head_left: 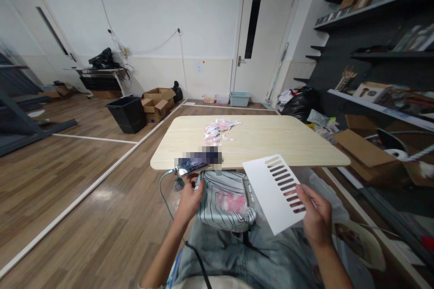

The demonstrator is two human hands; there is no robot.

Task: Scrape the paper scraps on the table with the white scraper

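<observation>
My right hand (316, 216) grips the right edge of a white sheet (266, 189) with a row of several rounded slots, its thumb on the front face. The sheet is tilted in the air above my lap, at the table's near edge. My left hand (191, 198) is at the left side of a striped fabric bag (217, 219) on my lap, thumb and fingers apart; whether it pinches the fabric is unclear. Small pink pieces (231, 202) lie on the bag. A phone (193, 167), partly blurred out, with a cable plugged in, lies at the table edge just above my left hand.
On the light wooden table (278, 140) is a heap of pale pink and white pieces (217, 131). A clear plastic bag (315, 189) is at the right, under the table edge. A black bin (127, 115) and cardboard boxes (158, 104) stand left; shelves (373, 54) and an open box (368, 151), right.
</observation>
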